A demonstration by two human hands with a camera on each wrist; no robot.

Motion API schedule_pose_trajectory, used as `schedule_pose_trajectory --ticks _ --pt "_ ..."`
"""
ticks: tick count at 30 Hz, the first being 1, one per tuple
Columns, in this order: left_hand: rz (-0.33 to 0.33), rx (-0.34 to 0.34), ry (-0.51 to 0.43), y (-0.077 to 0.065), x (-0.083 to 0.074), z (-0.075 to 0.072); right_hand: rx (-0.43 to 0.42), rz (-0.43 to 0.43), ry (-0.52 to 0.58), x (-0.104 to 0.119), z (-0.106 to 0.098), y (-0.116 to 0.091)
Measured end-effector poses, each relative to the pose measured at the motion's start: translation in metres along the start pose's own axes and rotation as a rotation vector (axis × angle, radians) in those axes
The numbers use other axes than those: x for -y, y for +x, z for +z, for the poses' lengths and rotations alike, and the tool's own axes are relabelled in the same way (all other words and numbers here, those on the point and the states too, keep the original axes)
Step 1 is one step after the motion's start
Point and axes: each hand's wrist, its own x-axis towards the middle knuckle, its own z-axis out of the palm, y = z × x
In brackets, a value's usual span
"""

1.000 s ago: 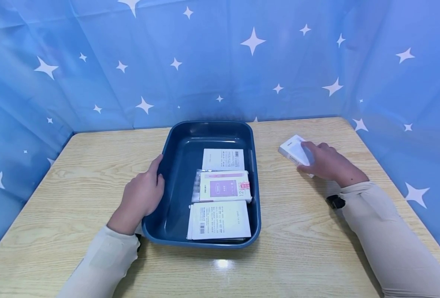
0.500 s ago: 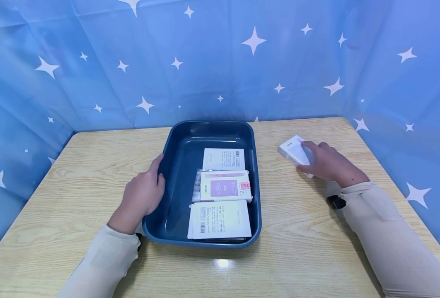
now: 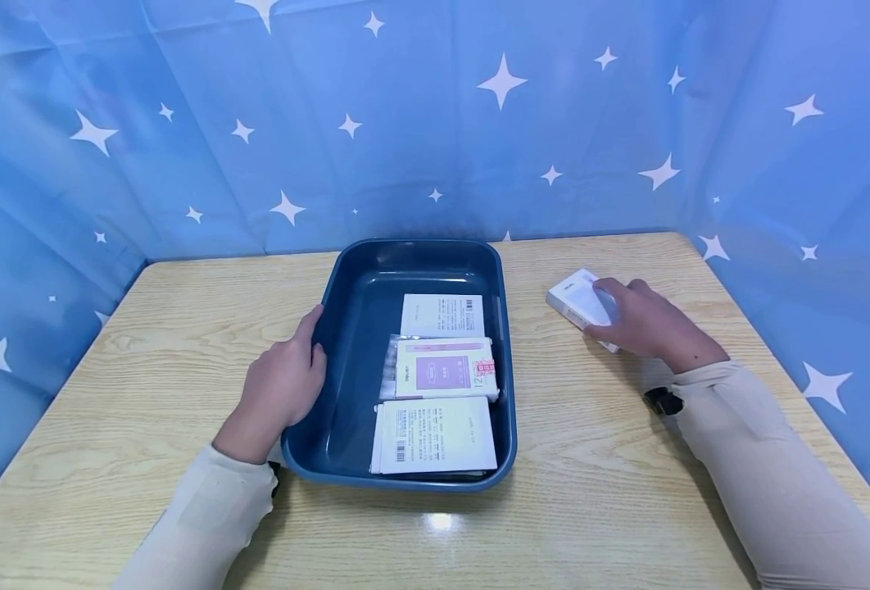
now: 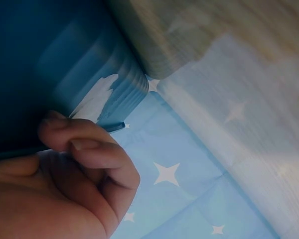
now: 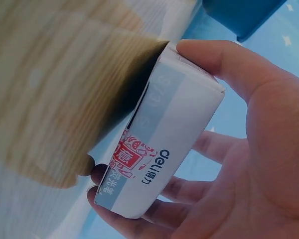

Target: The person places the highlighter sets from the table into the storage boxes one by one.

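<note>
My right hand point(image 3: 645, 322) grips a small white deli box point(image 3: 581, 297) by its sides, thumb on one side and fingers round the other. In the right wrist view the printed end of the box point(image 5: 159, 139) shows a red pattern and grey bands. It is held at or just above the wood table, right of the dark blue tray point(image 3: 510, 410). My left hand point(image 3: 278, 385) holds the tray's left rim, and the left wrist view shows its fingers point(image 4: 99, 154) curled at the outer wall.
Inside the tray, along its right side, lie a white carton point(image 3: 442, 315), a white-and-purple pack point(image 3: 446, 370) and a stack of white cartons point(image 3: 437, 436). A blue star-printed cloth point(image 3: 405, 123) stands behind and beside the wood table point(image 3: 184, 328).
The right hand and the white box have shifted very slightly left. The left hand and tray have stayed put.
</note>
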Motion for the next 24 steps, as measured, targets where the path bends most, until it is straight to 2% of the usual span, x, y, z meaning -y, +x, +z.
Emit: schedule_pose_trajectory --ticks 24 --pt "0.011 -0.011 -0.009 -0.0007 -0.0006 0.0004 -0.062 -0.022 0.003 0.0105 -0.0003 -0.0030"
